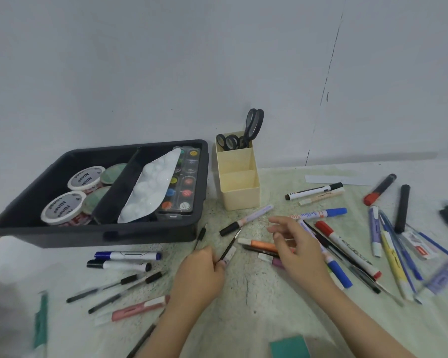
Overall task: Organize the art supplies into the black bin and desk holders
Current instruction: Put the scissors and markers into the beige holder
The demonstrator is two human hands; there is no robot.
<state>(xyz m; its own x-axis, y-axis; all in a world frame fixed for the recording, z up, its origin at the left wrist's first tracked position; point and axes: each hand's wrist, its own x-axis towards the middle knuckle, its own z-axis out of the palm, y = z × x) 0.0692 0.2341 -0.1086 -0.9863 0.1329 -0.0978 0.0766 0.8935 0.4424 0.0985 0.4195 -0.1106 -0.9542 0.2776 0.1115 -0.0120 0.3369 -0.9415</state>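
My left hand (201, 270) grips two thin black pens (230, 244) that point up and away from it, between the bin and the marker pile. My right hand (295, 245) hovers open, fingers spread, over a heap of markers, above an orange marker (263, 245) and a red-capped white marker (347, 248). The black bin (150, 233) at the left holds paint tubs (62, 208), a white palette (153, 187) and a watercolour set (184, 182). A cream desk holder (239, 195) behind the pile has scissors (254, 127) in its back compartment.
Pens and markers lie scattered across the table: blue and black markers (127, 255) and thin pens (114, 285) at the left, a pink cutter (140, 307), highlighters and pens (398, 254) at the right. A teal object (290, 347) sits at the near edge. A wall stands behind.
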